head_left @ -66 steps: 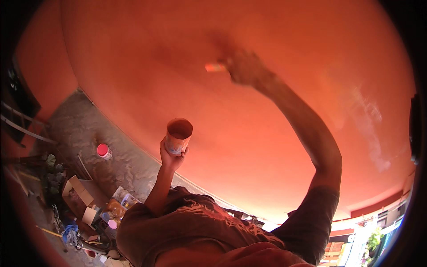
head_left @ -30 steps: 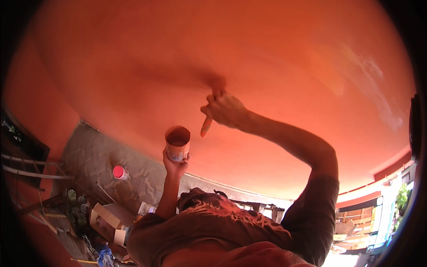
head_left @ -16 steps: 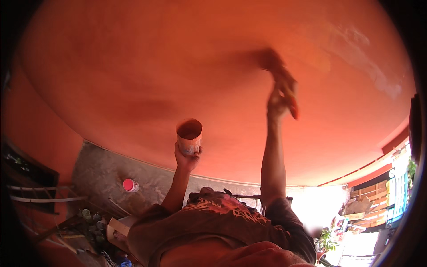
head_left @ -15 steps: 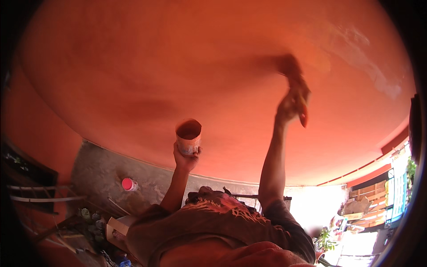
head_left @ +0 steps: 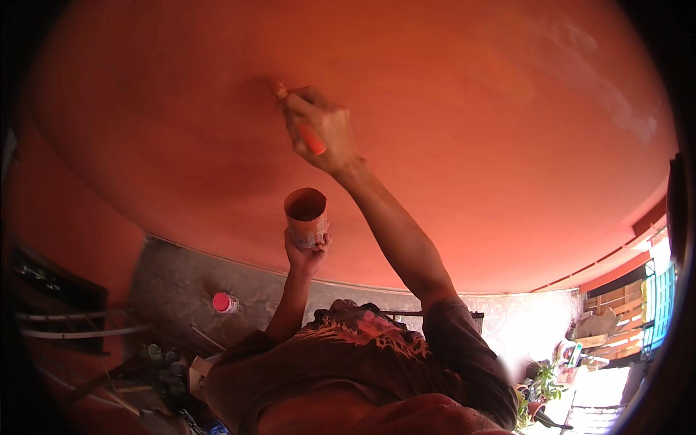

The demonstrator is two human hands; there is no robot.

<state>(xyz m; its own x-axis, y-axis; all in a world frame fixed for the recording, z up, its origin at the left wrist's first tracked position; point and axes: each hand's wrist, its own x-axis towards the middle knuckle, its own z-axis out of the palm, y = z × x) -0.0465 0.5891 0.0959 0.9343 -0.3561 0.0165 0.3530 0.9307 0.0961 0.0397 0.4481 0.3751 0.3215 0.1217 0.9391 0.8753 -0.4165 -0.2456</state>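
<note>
A cut-open tub of paint [head_left: 309,225] rests in my left hand [head_left: 307,254], its fingers wrapped round the lower part. The tub's open top tilts toward me and its inside is dark. Above it, my right hand [head_left: 322,127] is closed around a paintbrush [head_left: 310,139] with an orange-red handle. The brush head points up and left, against or very close to the orange-red wall [head_left: 435,145]; the bristles are mostly hidden by my fingers and shadow.
On the grey floor [head_left: 174,275] stands a small tub with a pink-red top [head_left: 225,302]. Pale metal bars [head_left: 80,335] and assorted clutter lie at lower left. Potted plants [head_left: 545,380] and wooden planks [head_left: 620,319] are at the right, in bright light.
My right hand has swept the brush far to the left across the wall, from right of the tub to above it. My left hand has stayed nearly still with the tub.
</note>
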